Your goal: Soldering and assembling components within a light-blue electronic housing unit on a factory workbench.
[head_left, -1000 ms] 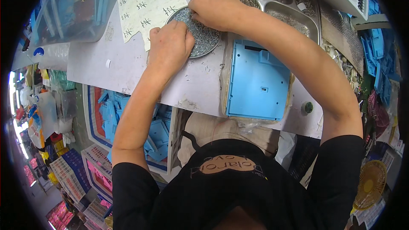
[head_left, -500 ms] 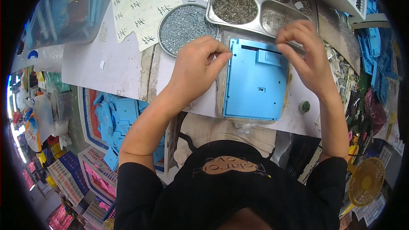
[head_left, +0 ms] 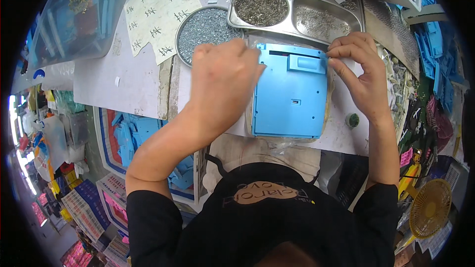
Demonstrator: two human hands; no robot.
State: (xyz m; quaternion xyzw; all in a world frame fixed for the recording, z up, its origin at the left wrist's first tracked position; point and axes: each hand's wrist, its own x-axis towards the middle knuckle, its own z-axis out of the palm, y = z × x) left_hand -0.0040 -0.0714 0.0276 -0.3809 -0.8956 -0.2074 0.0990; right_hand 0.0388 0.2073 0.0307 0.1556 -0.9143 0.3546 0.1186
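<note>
Where the left hand [head_left: 222, 81] is: above the upper left edge of the blue panel [head_left: 284, 89], fingers curled and slightly blurred; whether they grasp anything cannot be told.
Right hand [head_left: 363, 71]: at the upper right corner of the panel, thumb and forefinger brought together, other fingers bent; whether a small piece or the panel edge sits between the tips cannot be told.
Blue panel: lying flat near the front edge of the table [head_left: 128, 86], between the two hands — dark slot along its far side, raised rectangular block [head_left: 308, 63] near the right end of that slot.
Round dish [head_left: 177, 43]: beyond the left hand, filled with small silvery metal pieces and partly covered by that hand.
Metal tray [head_left: 289, 29]: beyond the panel, divided into compartments, several with small metal parts.
Paper sheet [head_left: 161, 17]: left of the dish, marked with dark handwriting.
Green-topped item [head_left: 352, 120]: on the table, right of the panel — small and round.
Translucent bin [head_left: 94, 44]: far left of the table, with blue pieces visible through its wall.
Crate [head_left: 102, 141]: below the table edge at left, holding blue plastic parts [head_left: 131, 133].
Yellow fan [head_left: 430, 207]: lower right, well apart from the panel.
</note>
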